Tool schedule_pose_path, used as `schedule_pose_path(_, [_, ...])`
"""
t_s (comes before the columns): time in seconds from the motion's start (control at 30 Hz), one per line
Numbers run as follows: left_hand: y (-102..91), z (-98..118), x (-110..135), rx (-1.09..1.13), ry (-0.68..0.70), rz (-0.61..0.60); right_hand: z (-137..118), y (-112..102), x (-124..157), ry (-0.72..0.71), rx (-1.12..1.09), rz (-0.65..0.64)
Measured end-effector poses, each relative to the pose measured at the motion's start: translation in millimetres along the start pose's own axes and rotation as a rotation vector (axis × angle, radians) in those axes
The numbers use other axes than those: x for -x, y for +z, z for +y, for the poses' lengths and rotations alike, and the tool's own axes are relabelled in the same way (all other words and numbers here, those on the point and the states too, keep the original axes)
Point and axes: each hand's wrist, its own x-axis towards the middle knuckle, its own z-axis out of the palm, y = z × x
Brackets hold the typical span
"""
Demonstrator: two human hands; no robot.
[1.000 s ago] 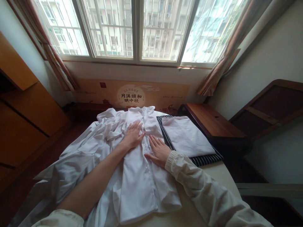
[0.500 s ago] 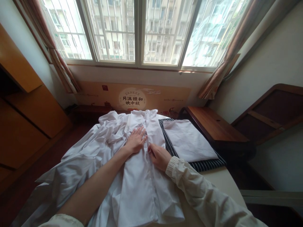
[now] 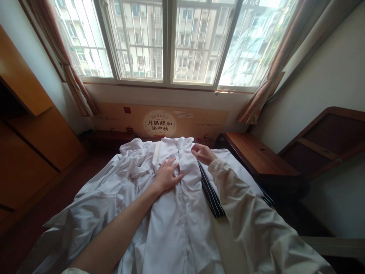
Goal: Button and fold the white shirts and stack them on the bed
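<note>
A white garment (image 3: 168,224) with a long lengthwise seam lies spread over the table, its left part bunched in loose folds. My left hand (image 3: 167,176) rests flat on its upper middle, fingers spread and thumb out to the right. Farther up, at the garment's right edge, my right hand (image 3: 204,154) is closed in a pinch on the cloth; its fingertips are small and partly hidden. Beneath my right forearm lie a folded white cloth (image 3: 225,158) and a black-and-white striped cloth (image 3: 211,194), both partly covered by the sleeve.
A pale tabletop (image 3: 225,243) shows at the lower right. Beyond it stand a wooden desk (image 3: 256,152) and a leaning wooden-framed panel (image 3: 327,140). Orange wooden cabinets (image 3: 42,140) line the left side. A printed banner (image 3: 119,121) lies below the barred window (image 3: 139,42).
My right hand has moved from the middle seam up and right to the garment's far right edge. My left hand has shifted slightly, its thumb now spread outward. The camera has tilted slightly upward.
</note>
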Motion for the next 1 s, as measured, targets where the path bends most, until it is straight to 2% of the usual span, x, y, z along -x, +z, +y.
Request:
schedule_pose_path(0.1, [-2.6,0.0,-1.6,0.056,0.003,0.022,0.5,-2.9,-36.9,0.038,0.043,0.042])
schedule_pose_path(0.23, [-5.2,0.5,-4.3,0.17,-0.064,0.053,2.5,18.5,-70.1,0.079,0.082,0.052])
schedule_pose_path(0.4, [-6.6,0.8,-5.7,0.251,-0.097,0.056,6.1,55.0,-96.2,0.203,0.225,0.0])
schedule_pose_path(0.53, [-6.6,1.5,-6.1,0.247,-0.1,0.055,4.9,70.6,-107.8,0.272,0.271,0.019])
schedule_pose_path(0.83, [-6.8,3.8,-6.7,0.268,-0.129,0.104,7.6,66.1,-119.8,0.25,0.13,0.098])
schedule_pose_path(1.0, [-8.6,4.9,-7.7,0.314,-0.133,0.135,11.6,64.5,-126.1,0.181,-0.082,0.299])
